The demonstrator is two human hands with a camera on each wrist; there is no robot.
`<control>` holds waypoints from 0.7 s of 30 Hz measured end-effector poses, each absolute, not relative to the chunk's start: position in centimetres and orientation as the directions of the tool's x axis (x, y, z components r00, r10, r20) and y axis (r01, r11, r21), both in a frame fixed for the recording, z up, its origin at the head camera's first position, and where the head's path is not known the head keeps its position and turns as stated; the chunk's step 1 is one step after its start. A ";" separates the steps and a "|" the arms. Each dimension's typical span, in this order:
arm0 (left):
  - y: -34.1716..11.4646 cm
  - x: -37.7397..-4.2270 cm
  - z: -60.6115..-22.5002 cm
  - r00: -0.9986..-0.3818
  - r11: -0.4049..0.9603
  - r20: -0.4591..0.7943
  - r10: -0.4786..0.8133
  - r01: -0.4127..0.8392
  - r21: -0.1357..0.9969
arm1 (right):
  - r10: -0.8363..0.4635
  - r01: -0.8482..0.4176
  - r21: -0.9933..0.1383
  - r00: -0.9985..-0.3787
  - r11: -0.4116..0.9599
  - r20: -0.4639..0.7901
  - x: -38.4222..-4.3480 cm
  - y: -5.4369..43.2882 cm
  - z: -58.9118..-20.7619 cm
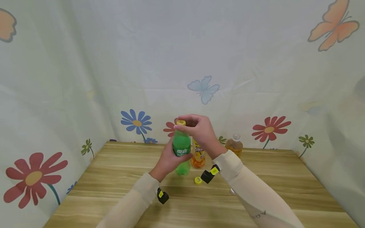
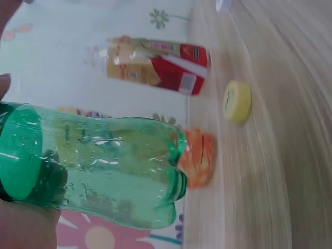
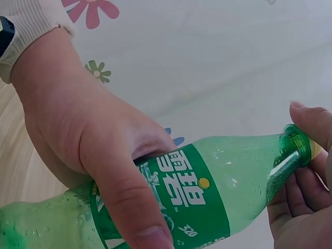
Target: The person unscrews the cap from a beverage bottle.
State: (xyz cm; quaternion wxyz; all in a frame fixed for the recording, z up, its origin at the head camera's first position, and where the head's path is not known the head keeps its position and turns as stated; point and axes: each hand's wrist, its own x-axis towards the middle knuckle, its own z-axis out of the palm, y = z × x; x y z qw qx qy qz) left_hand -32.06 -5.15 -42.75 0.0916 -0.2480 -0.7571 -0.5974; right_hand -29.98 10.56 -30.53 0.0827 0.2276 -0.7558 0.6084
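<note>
My left hand [image 1: 168,161] wraps round the middle of a green plastic soda bottle [image 1: 181,139], thumb across its green label [image 3: 189,194]. In the head view the bottle stands upright, and its ridged bottom [image 2: 171,181] shows over the wooden table in the left wrist view. My right hand [image 1: 201,130] has thumb and fingers on the yellow cap [image 1: 181,122] at the bottle's mouth. From the right wrist, the green neck [image 3: 295,148] shows with a sliver of that cap between the fingertips. Drops cling to the inside of the bottle.
Behind the hands stands a bottle with a yellow label and orange bottom [image 1: 198,155]. Farther right is an uncapped amber bottle [image 1: 235,145], partly behind the right sleeve. A loose yellow cap [image 1: 198,180] and a white cap [image 1: 232,191] lie on the table [image 1: 119,177].
</note>
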 end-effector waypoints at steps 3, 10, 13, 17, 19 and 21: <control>-4.7 -31.6 -42.5 -0.868 0.184 0.402 0.292 0.464 0.867 | -0.228 -0.444 -0.880 -0.886 0.169 0.404 -29.5 11.4 -30.6; -3.5 -30.4 -42.5 -0.851 0.183 0.413 0.324 0.485 0.855 | -0.191 -0.420 -0.884 -0.903 0.206 0.385 -28.1 13.0 -30.6; -2.9 -30.2 -42.6 -0.835 0.161 0.429 0.345 0.502 0.850 | -0.186 -0.400 -0.893 -0.912 0.208 0.365 -27.5 13.5 -30.4; -2.2 -29.8 -42.6 -0.826 0.142 0.427 0.368 0.504 0.852 | -0.174 -0.385 -0.891 -0.920 0.239 0.351 -26.8 14.2 -30.4; -1.8 -29.6 -42.8 -0.824 0.132 0.423 0.378 0.500 0.856 | -0.167 -0.379 -0.889 -0.924 0.258 0.345 -26.6 14.5 -30.6; -1.5 -29.4 -43.1 -0.826 0.125 0.413 0.384 0.490 0.863 | -0.158 -0.368 -0.891 -0.928 0.265 0.337 -26.4 14.8 -30.8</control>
